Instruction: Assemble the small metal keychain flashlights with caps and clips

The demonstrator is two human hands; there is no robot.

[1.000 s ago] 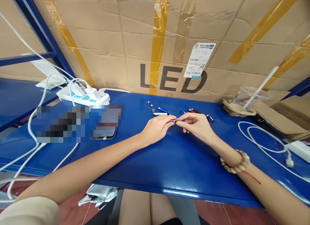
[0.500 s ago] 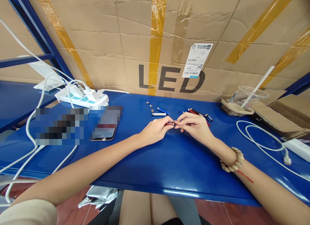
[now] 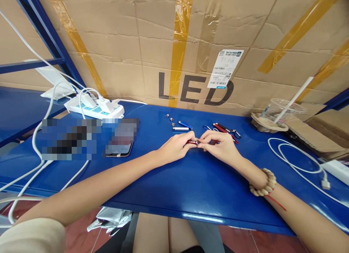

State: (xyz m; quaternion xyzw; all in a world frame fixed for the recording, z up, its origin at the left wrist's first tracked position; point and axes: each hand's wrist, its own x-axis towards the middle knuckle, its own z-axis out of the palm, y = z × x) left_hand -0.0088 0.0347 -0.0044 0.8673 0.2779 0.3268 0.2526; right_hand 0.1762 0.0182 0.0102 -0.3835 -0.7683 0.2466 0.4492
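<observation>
Between thumb and fingers, my left hand (image 3: 174,148) grips a small red tube (image 3: 192,141), its far end covered by the fingers. At the tube's right end, a tiny silvery piece (image 3: 197,143) is pinched by the closed thumb and fingertips of my right hand (image 3: 222,145); whether it sits in the tube or just against it is hard to see. Behind my left hand lie a silver tube (image 3: 180,129), a blue tube (image 3: 185,125) and several tiny metal pieces (image 3: 171,119). Red and black tubes with carabiner clips (image 3: 224,128) lie behind my right hand, partly hidden.
A phone (image 3: 120,150) and a blurred-out patch lie left on the blue table (image 3: 174,187). Farther back is a white power strip (image 3: 95,109) with cables. At right are a plastic cup (image 3: 285,109) in a cardboard holder, a notebook (image 3: 313,135) and a coiled white cable (image 3: 289,162).
The view has shifted slightly, so most things appear a little farther right. Both hands keep nearly the same place, still meeting at the red tube's end.
</observation>
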